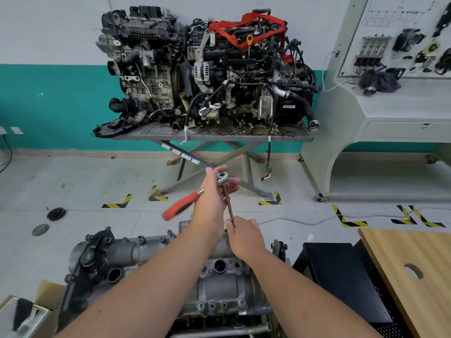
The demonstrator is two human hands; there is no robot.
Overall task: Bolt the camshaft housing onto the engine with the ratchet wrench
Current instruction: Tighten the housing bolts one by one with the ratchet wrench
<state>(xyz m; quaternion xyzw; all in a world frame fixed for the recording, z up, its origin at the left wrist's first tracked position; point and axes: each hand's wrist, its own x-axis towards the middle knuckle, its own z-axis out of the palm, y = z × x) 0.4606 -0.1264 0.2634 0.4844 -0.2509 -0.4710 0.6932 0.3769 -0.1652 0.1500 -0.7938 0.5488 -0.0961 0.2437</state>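
A grey camshaft housing [136,252] lies on top of the engine [219,298] at the bottom centre, with several bolt heads along its edges. My left hand [212,198] grips the ratchet wrench [181,206] just behind its silver head, which is held up in the air; the red handle points left and is blurred. A long thin extension bar [228,201] hangs down from the ratchet head. My right hand [244,236] pinches the bar's lower end above the far edge of the housing. The socket tip is hidden behind my right hand.
Two complete engines [207,69] stand on a scissor-lift table [210,135] ahead. A grey training console [390,98] is at the right, a wooden table [410,269] and a black crate [341,276] at the lower right. A cardboard box [26,313] sits at the lower left.
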